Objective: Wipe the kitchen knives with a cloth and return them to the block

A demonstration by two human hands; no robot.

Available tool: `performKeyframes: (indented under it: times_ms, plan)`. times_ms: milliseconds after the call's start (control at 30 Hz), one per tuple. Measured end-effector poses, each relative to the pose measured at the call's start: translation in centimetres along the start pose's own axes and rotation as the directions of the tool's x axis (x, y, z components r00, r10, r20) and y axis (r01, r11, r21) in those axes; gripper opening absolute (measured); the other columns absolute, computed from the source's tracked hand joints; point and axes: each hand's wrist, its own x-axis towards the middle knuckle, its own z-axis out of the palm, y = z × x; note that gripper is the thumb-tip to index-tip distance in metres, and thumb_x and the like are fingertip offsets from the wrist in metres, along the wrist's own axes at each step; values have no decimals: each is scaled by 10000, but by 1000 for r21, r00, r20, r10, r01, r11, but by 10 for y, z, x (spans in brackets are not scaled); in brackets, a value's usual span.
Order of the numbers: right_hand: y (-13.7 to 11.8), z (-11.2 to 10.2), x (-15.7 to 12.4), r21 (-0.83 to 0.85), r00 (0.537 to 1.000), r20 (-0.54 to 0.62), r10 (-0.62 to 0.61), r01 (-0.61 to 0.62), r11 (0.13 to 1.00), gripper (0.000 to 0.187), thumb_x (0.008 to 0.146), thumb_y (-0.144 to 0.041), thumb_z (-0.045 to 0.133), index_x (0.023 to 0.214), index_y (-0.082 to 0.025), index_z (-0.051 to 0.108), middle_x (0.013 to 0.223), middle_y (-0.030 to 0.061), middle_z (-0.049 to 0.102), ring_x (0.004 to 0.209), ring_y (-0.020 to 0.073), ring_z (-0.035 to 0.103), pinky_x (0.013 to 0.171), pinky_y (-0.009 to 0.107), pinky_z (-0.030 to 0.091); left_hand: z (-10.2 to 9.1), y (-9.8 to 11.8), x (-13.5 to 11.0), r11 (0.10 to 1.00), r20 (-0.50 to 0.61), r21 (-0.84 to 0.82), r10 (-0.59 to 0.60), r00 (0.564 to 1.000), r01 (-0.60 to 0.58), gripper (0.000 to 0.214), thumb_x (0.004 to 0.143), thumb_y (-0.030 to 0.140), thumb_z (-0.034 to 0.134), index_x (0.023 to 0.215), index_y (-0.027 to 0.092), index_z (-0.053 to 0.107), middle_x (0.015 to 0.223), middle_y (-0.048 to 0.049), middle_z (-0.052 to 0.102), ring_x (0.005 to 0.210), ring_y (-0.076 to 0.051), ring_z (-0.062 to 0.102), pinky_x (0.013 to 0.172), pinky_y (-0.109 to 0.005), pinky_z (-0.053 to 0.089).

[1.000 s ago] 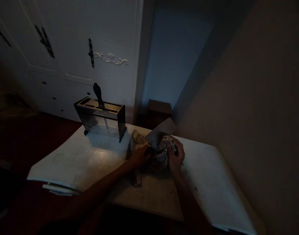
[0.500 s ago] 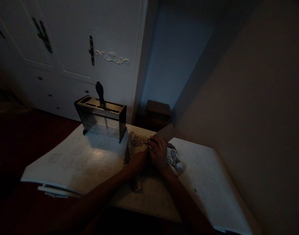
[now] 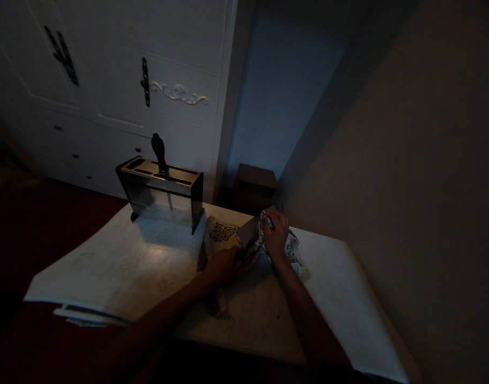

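My left hand (image 3: 223, 264) is closed round the dark handle of a wide-bladed knife (image 3: 249, 231), whose grey blade points up and away to the right. My right hand (image 3: 277, 232) grips a patterned cloth (image 3: 262, 230) folded over the blade near its far end. Beneath and beside the hands, more patterned fabric (image 3: 222, 231) lies on the white table (image 3: 148, 261). Much of the handle is hidden by my left fingers and the dim light.
A knife block (image 3: 160, 178) with clear sides and one black-handled knife (image 3: 158, 152) in it stands at the table's back left. Behind are a white wardrobe (image 3: 180, 42) and a brown box (image 3: 255, 178). A wall (image 3: 408, 186) rises at the right.
My right hand has moved right and slightly up along the blade with the cloth, so more blade shows between the hands. My left hand has stayed at the handle.
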Motion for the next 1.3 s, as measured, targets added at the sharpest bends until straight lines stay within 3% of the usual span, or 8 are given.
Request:
performKeyframes:
  times_ms: [267,533,633,767,833,967,1133,1300]
  plan:
    - [20,4,-6,50,978,-63,199,-196,979,254,847,-329,536,1020,-208,676,1031,86,627,1032,247,513,979,421,376,-1,0,1,999,1,-6,-39,999,39,329,887,307,514,1168,145,570,1076,-181,687,1008,-308,657,814,-367,480]
    - [25,2,-28,172,902,-119,414,-392,904,331,845,-424,548,1046,-185,658,1078,104,639,1057,243,526,1001,394,363,0,-4,3,996,-39,-81,-49,998,46,335,876,290,521,1166,140,592,1061,-154,694,1006,-284,650,826,-346,469]
    - [23,0,-32,202,860,-75,505,-483,852,371,841,-467,550,1048,-176,652,1069,101,658,1019,238,553,963,371,381,2,-7,6,985,-59,-170,-53,997,43,304,857,271,540,1124,145,614,1051,-134,702,993,-268,649,821,-336,467]
    - [25,0,-31,258,827,7,563,-545,798,333,822,-490,554,915,-186,652,917,49,662,868,213,556,871,345,407,3,-11,8,955,-133,-298,-42,990,1,246,855,311,547,1027,163,643,993,-95,712,904,-230,655,785,-315,469]
    - [30,0,-31,320,799,-18,601,-565,760,303,783,-480,587,847,-188,642,848,21,644,819,197,541,844,335,408,2,-12,8,946,-165,-322,-27,986,-28,249,851,329,552,1010,162,647,959,-82,711,872,-220,652,772,-309,467]
    - [45,-1,-30,450,692,-104,714,-608,654,280,725,-473,619,771,-198,601,745,-23,598,736,165,519,750,309,435,-1,-12,7,932,-207,-352,12,978,-86,269,856,377,542,978,163,651,897,-58,701,811,-200,635,747,-298,467]
    - [66,-20,-18,586,594,-155,789,-588,558,331,725,-535,555,762,-207,539,687,-36,578,628,149,538,621,309,483,-5,-14,7,916,-300,-395,-56,952,-71,323,825,382,566,1061,172,637,955,-57,702,857,-204,639,773,-296,474]
    - [81,-61,7,642,610,-197,767,-511,572,347,757,-555,540,756,-209,568,678,-15,598,638,182,579,620,353,519,-7,-18,7,924,-294,-374,-41,955,-76,248,839,380,541,938,174,638,801,-27,673,718,-173,606,654,-265,436]
